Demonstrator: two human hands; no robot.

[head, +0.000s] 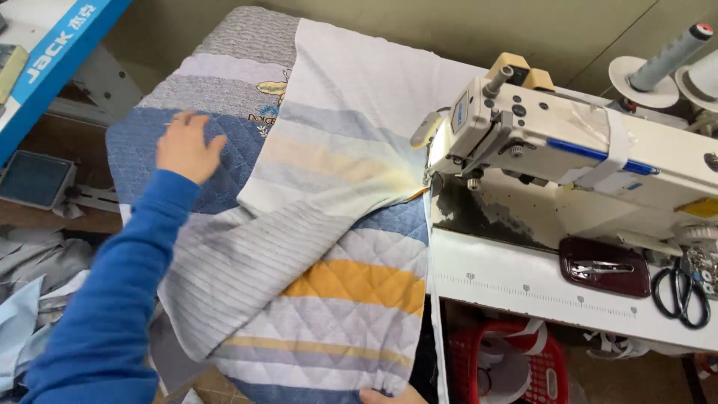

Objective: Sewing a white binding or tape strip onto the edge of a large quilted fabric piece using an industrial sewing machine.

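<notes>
Quilted striped cover (329, 299) lay spread across the left end of the sewing table (523, 288), draped off the near and left edges. Bands of blue, grey, white and yellow; diamond quilting on the face. One flap was folded back, showing the paler unquilted underside (336, 142), and its right edge ran up to the needle area under the machine head.

Left hand (187, 146), blue sleeve, was flat on the blue quilted band at the far left, fingers spread open, palm down, pressing the fabric, gripping nothing. Right hand (385, 395) was only just in frame at the bottom edge, touching the near hem of the cover; couldn't tell whether it was pinching or just resting.

White industrial sewing machine (568, 142) sat right of the cover, tape wrapped round its arm. On the table further right: dark red tray (604, 267) with metal clips, black scissors (680, 292) near the right edge. Thread cone stand (658, 67) behind the machine. Red plastic basket (516, 363) under the table. Fabric scraps (30, 284) piled on the floor at left.
</notes>
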